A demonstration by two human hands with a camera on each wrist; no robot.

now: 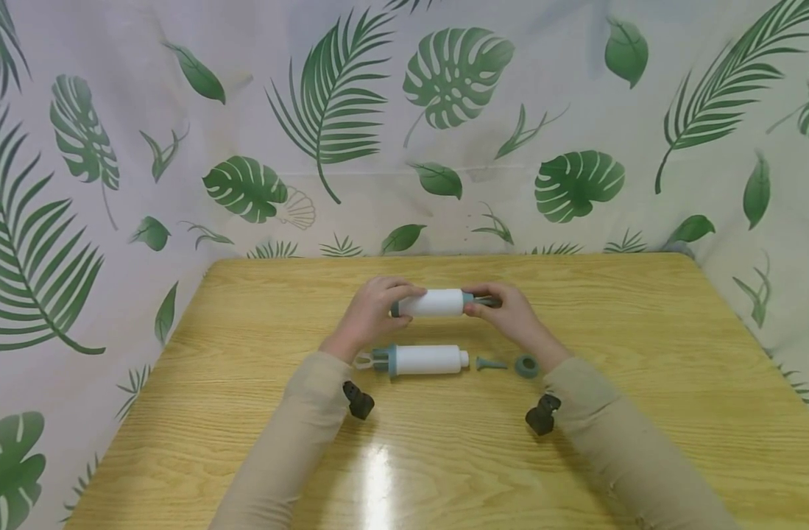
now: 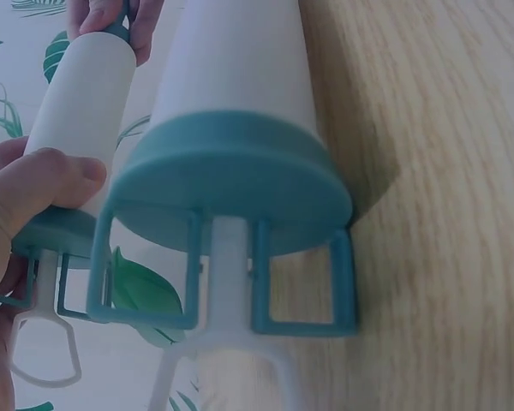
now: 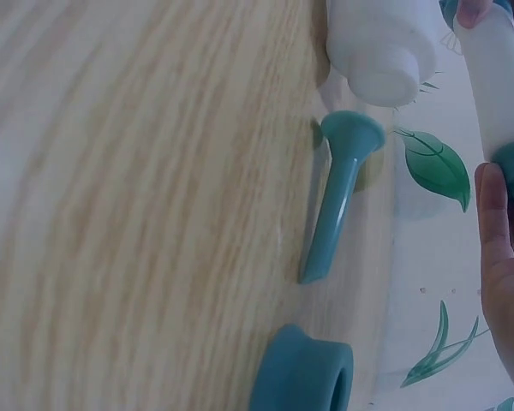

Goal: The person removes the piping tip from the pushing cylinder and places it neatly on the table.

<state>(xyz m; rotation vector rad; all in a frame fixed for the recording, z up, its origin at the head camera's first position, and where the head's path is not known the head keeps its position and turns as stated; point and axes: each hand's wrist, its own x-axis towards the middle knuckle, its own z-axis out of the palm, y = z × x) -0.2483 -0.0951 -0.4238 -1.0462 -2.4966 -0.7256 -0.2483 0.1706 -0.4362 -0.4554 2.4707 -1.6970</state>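
Both hands hold a large white-barrelled syringe (image 1: 437,302) with teal ends, sideways above the far half of the table. My left hand (image 1: 371,313) grips the barrel near its teal handle end; the white plunger ring hangs below that end in the left wrist view. At the other end, my right hand (image 1: 512,315) pinches the teal nozzle (image 3: 512,158), partly hidden by the fingers. A second, similar syringe (image 1: 427,360) lies on the table in front of the hands, with its teal finger loops to the left. A loose teal nozzle (image 1: 491,364) and a teal ring cap (image 1: 526,366) lie right of it.
The wooden table (image 1: 437,456) carries these parts. A white cloth with green leaf prints (image 1: 377,147) hangs behind the far edge and along the sides. A black wrist camera (image 1: 358,401) sits at the left cuff, another (image 1: 543,414) at the right.
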